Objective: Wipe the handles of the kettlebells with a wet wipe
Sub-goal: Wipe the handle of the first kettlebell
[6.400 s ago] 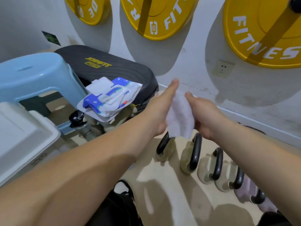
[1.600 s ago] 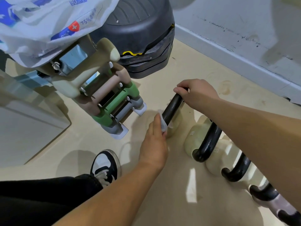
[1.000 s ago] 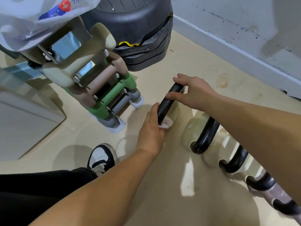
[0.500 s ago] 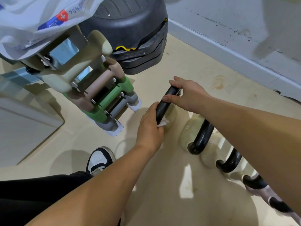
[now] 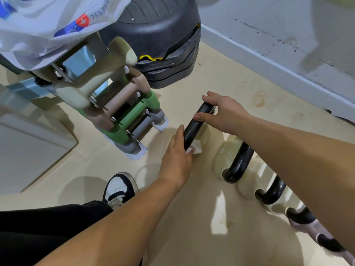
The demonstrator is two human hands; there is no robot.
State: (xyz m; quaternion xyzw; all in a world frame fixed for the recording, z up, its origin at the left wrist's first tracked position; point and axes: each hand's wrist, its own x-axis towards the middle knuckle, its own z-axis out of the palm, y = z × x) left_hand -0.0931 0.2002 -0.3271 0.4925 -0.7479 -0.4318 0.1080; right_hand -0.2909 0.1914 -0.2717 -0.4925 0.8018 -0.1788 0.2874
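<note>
A likely heavy cream kettlebell's (image 5: pixel 204 132) stiff black metal handle (image 5: pixel 194 127) is gripped by the right hand (image 5: pixel 222 112); a soft white wet wipe (image 5: pixel 196 150) is clasped round it by the left hand (image 5: pixel 176 156).

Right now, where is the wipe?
In the head view, the wipe sits mid-frame, pinched by the left hand against the near end of the leftmost black handle, just right of the dumbbell rack.

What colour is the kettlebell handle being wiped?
Black; the handle shows best in the head view.
</note>
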